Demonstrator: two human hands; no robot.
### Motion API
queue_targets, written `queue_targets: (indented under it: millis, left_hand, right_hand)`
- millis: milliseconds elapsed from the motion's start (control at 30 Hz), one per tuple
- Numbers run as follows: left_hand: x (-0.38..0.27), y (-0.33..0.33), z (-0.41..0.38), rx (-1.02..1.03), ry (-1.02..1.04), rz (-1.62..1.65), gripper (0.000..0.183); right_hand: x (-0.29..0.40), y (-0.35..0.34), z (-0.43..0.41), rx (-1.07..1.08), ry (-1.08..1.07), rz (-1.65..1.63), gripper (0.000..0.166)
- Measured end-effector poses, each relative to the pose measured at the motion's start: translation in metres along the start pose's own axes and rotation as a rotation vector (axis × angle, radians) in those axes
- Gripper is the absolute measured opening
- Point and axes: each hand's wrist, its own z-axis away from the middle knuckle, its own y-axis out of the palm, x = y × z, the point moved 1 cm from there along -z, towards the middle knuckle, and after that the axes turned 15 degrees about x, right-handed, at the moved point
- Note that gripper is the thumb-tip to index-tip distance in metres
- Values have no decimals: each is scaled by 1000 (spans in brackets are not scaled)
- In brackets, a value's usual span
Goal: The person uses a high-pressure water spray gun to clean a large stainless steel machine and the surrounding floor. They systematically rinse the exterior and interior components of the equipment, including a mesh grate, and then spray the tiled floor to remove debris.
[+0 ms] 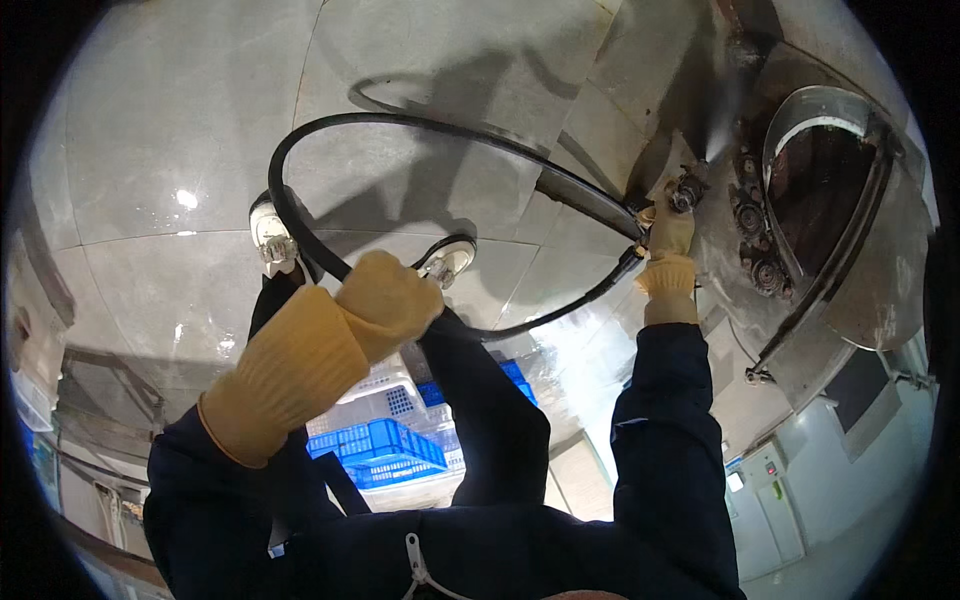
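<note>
Both of my hands wear pale yellow knitted gloves. My left hand (390, 298) is closed around a black hose (420, 120), which loops out over the floor and comes back towards my right hand. My right hand (670, 238) grips a spray gun (686, 191) with a dark, dirty metal head. A fine jet of mist (721, 139) leaves its tip, directed away from me. Just right of it stands a grimy metal machine (739, 247) with round bolted fittings (750, 219) and a curved metal rim (806, 105) around a dark opening. The gun's handle is mostly hidden by the glove.
The wet grey tile floor (187, 150) shines in places. My shoes (271, 234) stand below the hose loop. Blue plastic crates (382, 450) and a white crate lie behind my legs. A metal bar (825, 277) crosses the machine's side. A wall cabinet (769, 495) is at lower right.
</note>
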Motion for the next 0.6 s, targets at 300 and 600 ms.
queue_targets:
  millis: [300, 600]
  left_hand:
    - [-23, -2, 55, -78, 118, 151, 11]
    - [-137, -91, 200, -18, 97, 62, 12]
  right_hand:
    - [26, -15, 27, 100, -253, -128, 23]
    - [128, -149, 149, 273, -276, -353, 18]
